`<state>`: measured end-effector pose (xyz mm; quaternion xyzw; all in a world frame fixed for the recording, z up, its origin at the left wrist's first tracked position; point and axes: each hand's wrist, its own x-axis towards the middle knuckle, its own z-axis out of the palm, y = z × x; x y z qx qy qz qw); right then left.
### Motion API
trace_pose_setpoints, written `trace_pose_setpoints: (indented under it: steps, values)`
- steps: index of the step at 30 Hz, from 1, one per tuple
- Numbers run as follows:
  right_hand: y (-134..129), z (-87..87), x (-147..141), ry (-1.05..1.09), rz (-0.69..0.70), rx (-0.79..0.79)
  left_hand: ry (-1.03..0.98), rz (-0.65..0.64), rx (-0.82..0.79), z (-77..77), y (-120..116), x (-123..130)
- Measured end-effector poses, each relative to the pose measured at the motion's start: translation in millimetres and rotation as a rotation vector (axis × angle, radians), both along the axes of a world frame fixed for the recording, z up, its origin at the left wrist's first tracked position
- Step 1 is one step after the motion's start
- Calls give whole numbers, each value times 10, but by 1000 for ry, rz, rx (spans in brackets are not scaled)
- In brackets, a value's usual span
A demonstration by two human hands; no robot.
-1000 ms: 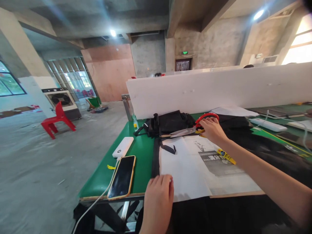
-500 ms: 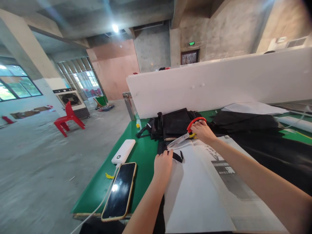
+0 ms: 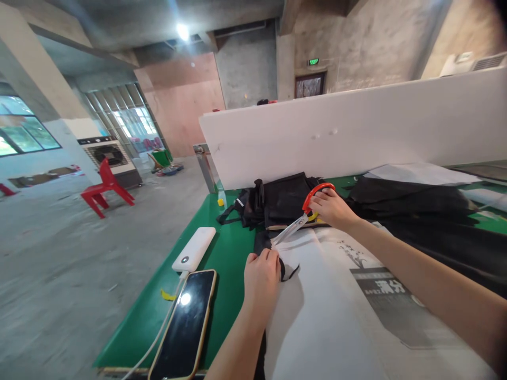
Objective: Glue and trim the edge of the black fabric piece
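Observation:
My right hand [image 3: 332, 208] is closed around the red handles of a pair of scissors [image 3: 293, 228]. The blades point down and left, their tips close above the fingers of my left hand [image 3: 262, 274]. Those fingers are pinched on a black fabric strip [image 3: 292, 272], whose curled end sticks out to the right over a white printed sheet [image 3: 317, 306]. Grey print and a plant drawing show on the sheet under my right forearm. Just beyond the scissors lies a heap of black fabric bags [image 3: 283, 198].
On the green tabletop [image 3: 229, 253], a white power bank [image 3: 194, 248] is cabled beside a phone [image 3: 184, 322]. A small bottle [image 3: 221, 198] stands near the far left corner. A white panel [image 3: 348, 129] rises behind; black fabric [image 3: 407, 203] lies right. A red chair [image 3: 106, 187] is on the floor.
The view has shifted slightly, and the table things sit lower and further left. The black strip's end has turned and looks thinner. Both hands keep their grips, with the blades still near the left fingers.

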<state>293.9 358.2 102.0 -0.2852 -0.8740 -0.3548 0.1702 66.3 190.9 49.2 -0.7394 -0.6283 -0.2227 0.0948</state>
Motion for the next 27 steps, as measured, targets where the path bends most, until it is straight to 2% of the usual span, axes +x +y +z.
trace_pose_setpoints:
  steps: [8,18,27]
  values:
    - [269,161,-111,-39,57,-94,-61,0,-3,3,-30,-41]
    - [454,215,-422,-108,195,-199,2,3,78,-27,1,-37]
    - [542,181,-285,-78,215,-223,-8,38,90,-28,-13,-37]
